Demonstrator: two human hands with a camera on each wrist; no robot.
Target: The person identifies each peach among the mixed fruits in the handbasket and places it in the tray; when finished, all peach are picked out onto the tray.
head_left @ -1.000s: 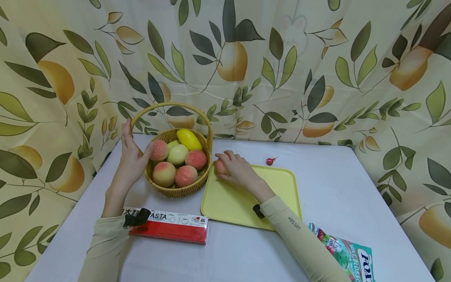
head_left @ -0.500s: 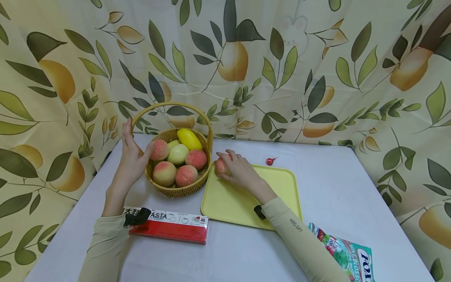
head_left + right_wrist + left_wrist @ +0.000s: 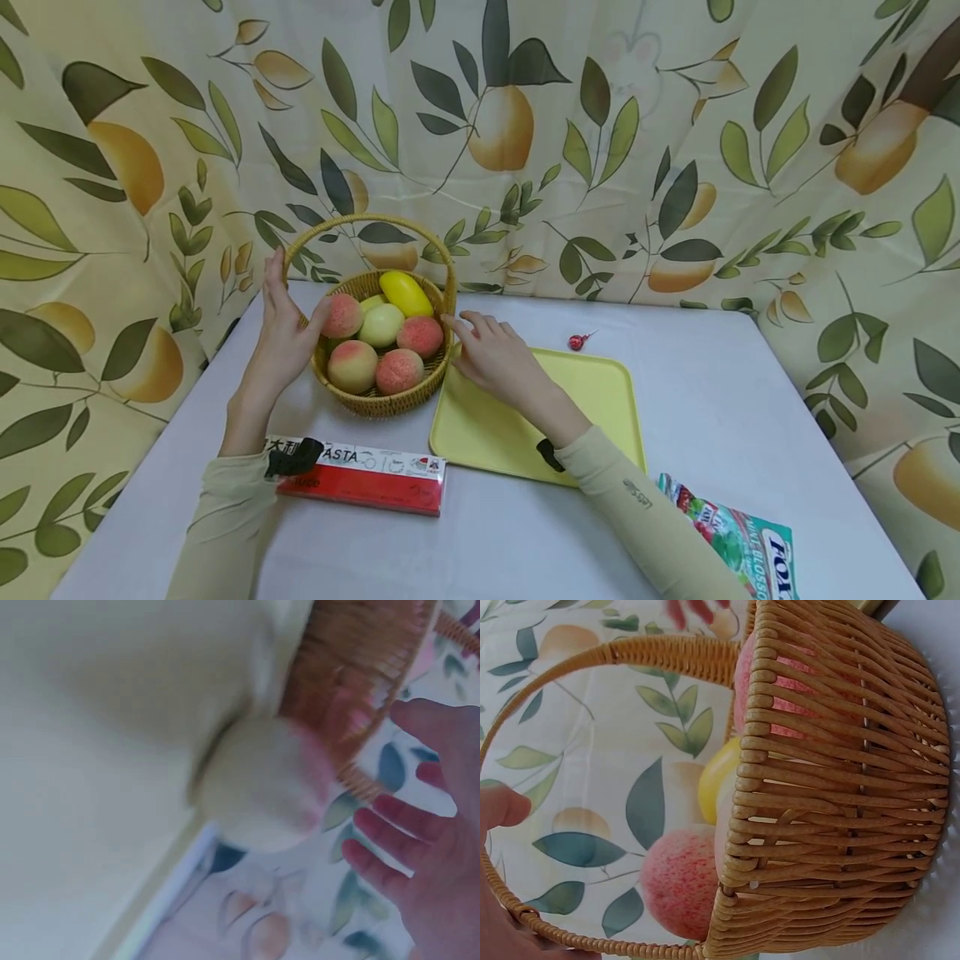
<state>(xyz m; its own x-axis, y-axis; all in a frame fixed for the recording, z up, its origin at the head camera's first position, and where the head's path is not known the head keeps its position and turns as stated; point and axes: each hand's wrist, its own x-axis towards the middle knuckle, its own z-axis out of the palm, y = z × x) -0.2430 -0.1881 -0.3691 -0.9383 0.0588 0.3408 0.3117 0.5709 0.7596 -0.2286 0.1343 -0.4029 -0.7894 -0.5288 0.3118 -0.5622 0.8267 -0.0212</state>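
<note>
Peach (image 3: 259, 787) just blw R fingers (image 3: 390, 834), apart

A pale, pink-blushed peach (image 3: 262, 784) rests on the yellow tray (image 3: 600, 383) beside an upright, fruit-filled wicker basket (image 3: 382, 407)

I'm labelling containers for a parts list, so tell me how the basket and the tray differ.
Build: the basket is woven and tan with an arched handle; the tray is smooth and pale yellow, with no handle showing.
Shape: the basket is round and deep; the tray is rectangular and shallow.
Contents: the basket holds several fruits; the tray bears a peach, seen in the right wrist view.
Shared: both stand on the white tabletop.
</note>
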